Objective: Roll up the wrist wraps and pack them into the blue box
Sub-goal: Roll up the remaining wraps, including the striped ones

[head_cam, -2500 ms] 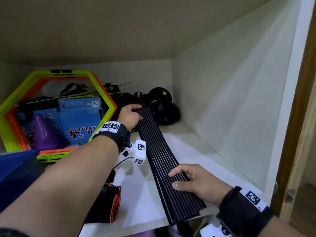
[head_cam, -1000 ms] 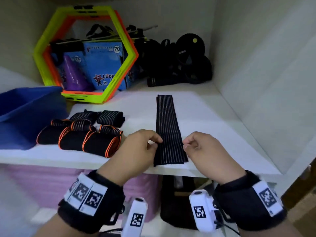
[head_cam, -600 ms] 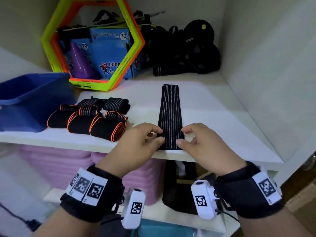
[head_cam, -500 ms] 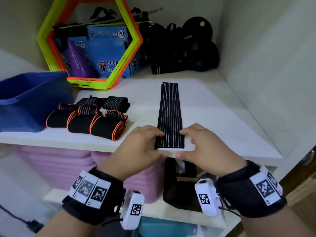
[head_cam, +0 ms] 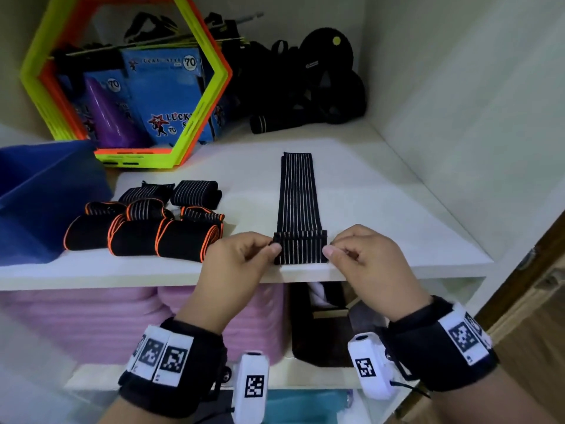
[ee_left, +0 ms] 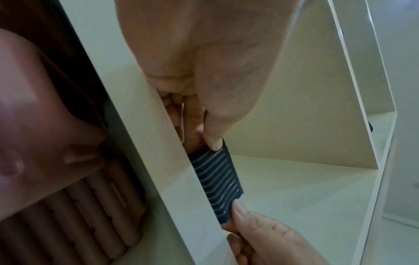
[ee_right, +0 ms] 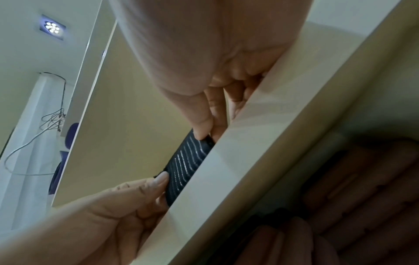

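Striped wrist wrap [head_cam: 298, 206]: first fold formed at the front edge of the white shelf [head_cam: 382, 209].

Left hand [head_cam: 235, 264] and right hand [head_cam: 367, 264] each pinch one side of the wrap's folded near end. Left of the wrap lie rolled wraps [head_cam: 146, 228]; farther left stands the blue box [head_cam: 39, 203], its interior not visible. Behind it, a hexagonal frame [head_cam: 214, 87] encloses blue packets [head_cam: 165, 96].

I wear black wristbands [head_cam: 440, 341] with white square-code tags [head_cam: 166, 359], a small white coded camera [head_cam: 252, 385] under each bare forearm.
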Demonstrator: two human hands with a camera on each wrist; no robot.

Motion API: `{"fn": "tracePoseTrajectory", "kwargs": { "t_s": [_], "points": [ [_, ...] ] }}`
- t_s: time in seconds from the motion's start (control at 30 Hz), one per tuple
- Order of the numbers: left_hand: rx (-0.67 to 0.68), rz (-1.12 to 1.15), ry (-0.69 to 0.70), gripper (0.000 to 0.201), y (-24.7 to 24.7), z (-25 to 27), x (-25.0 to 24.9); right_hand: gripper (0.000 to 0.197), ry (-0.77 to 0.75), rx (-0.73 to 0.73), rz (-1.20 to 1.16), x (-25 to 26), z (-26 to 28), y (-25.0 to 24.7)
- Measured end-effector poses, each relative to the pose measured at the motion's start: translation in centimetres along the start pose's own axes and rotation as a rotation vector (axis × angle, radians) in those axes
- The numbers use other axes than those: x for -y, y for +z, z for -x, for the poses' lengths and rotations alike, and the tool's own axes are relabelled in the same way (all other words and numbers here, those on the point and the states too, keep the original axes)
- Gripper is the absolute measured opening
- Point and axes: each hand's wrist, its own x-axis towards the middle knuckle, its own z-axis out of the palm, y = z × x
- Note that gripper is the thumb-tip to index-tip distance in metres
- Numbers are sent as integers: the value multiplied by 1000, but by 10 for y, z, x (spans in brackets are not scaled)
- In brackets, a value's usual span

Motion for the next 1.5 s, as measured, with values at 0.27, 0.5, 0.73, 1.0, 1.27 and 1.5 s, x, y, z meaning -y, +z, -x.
{"fn": "tracePoseTrajectory", "kwargs": {
  "t_s": [0.27,0.5,0.73,1.0,1.27,1.5],
  "points": [
    [-80,-30,-105,15,9,-11,1,28,95,-76,9,2,-7,8],
    [-100,-98,5,28,9,-9,4,20,74,-52,74,5,-5,9],
    [-28,-206,181,11,11,-10,5,40,78,45,83,8,-3,3],
    [130,-253,202,48,1,-9,4,37,45,107,130,8,-7,-1],
    [-2,-55,15,36,8,-8,1,31,108,22,168,12,-12,6],
    [-94,-35,-79,21,15,-14,-2,30,174,17,180,12,-14,8]
  ]
}}
